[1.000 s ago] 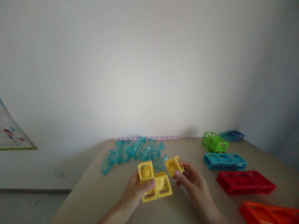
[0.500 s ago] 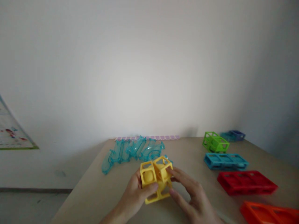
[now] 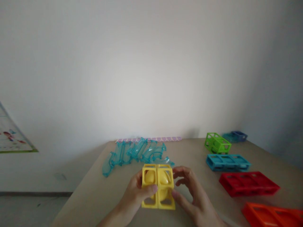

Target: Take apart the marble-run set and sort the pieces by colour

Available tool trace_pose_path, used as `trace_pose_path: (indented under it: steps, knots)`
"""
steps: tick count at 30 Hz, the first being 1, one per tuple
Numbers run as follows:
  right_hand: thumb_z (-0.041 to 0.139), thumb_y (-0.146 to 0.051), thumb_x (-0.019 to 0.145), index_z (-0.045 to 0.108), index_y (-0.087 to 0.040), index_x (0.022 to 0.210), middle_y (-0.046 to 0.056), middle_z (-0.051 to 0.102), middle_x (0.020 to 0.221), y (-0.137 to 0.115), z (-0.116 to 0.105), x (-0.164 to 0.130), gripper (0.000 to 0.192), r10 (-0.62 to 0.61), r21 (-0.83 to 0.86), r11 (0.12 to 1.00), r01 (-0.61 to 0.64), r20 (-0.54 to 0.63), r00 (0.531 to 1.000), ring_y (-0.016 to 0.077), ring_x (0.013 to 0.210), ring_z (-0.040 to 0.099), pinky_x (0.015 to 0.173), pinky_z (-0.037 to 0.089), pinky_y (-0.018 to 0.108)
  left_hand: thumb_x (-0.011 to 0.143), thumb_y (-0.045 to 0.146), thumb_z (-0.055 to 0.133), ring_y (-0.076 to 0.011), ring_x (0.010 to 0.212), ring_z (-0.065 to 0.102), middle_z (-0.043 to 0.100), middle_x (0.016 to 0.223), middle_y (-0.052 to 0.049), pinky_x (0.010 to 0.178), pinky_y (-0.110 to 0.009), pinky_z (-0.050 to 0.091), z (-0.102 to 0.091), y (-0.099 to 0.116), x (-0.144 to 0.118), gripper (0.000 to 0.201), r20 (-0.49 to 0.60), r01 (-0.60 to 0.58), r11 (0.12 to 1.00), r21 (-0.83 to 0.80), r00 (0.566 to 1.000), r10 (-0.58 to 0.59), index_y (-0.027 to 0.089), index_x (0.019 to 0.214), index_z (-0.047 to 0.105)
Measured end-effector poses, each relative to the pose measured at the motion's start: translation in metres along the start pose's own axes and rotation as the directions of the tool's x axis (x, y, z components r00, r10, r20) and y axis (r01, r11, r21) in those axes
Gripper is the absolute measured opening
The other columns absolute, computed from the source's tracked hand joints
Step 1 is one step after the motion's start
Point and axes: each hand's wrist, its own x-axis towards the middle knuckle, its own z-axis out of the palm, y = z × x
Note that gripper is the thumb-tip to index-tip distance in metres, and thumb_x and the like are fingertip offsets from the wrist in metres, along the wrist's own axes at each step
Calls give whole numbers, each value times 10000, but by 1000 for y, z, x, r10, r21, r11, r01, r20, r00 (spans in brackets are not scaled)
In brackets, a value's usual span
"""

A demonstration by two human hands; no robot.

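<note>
Yellow plastic cubes form a two-by-two block held just above the near part of the beige table. Each cube is an open frame, and the upper ones each enclose a rounded yellow shape. The left hand grips the block's left side, thumb across its front face. The right hand closes on the right side, fingers curled over the top corner and thumb against the lower cube. Behind the block lies a heap of clear teal track pieces. To the right sit open-celled frames: green, blue, red and orange, their cells showing nothing inside.
</note>
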Motion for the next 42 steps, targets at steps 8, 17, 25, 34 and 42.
trace_pose_path:
  steps: [8, 17, 25, 34, 42]
  knots:
    - [515, -371, 925, 284, -281, 1383, 59, 588, 1009, 6, 6, 0, 521, 121, 193, 967, -164, 219, 968, 191, 851, 579, 790, 495, 384, 589, 322, 826, -201, 753, 644, 677, 842, -52, 668, -302, 522, -4, -6, 0, 517, -50, 61, 998, -6, 997, -61, 148, 1018, 597]
    - [548, -378, 908, 300, -278, 1346, 31, 576, 938, 2, 8, 0, 513, 150, 225, 955, -192, 188, 971, 183, 822, 578, 769, 490, 370, 594, 328, 813, -163, 725, 605, 659, 837, -40, 645, -272, 502, -3, 2, -2, 520, -41, 24, 998, 53, 999, -22, 148, 1016, 568]
    - [551, -414, 894, 324, -240, 1268, 30, 571, 901, -4, 10, 2, 471, 170, 271, 940, -205, 149, 974, 189, 796, 571, 745, 467, 374, 591, 315, 808, -168, 737, 608, 660, 840, -28, 634, -264, 497, -4, -3, 0, 532, -79, 2, 999, 36, 997, 1, 166, 1031, 550]
    - [581, -417, 872, 336, -241, 1200, 23, 567, 890, -5, 9, 2, 447, 196, 335, 912, -237, 153, 969, 195, 796, 560, 736, 442, 377, 562, 322, 827, -177, 736, 630, 662, 828, -24, 650, -271, 502, -1, 0, -1, 545, -87, 15, 1000, -3, 996, -15, 168, 1014, 564]
    - [561, -408, 891, 353, -237, 1183, 16, 562, 875, -6, 10, 3, 397, 162, 282, 939, -198, 146, 976, 185, 795, 557, 739, 440, 364, 605, 327, 801, -176, 726, 625, 663, 840, -37, 644, -282, 518, 0, 0, -1, 516, -80, -6, 999, 32, 997, 9, 155, 1021, 549]
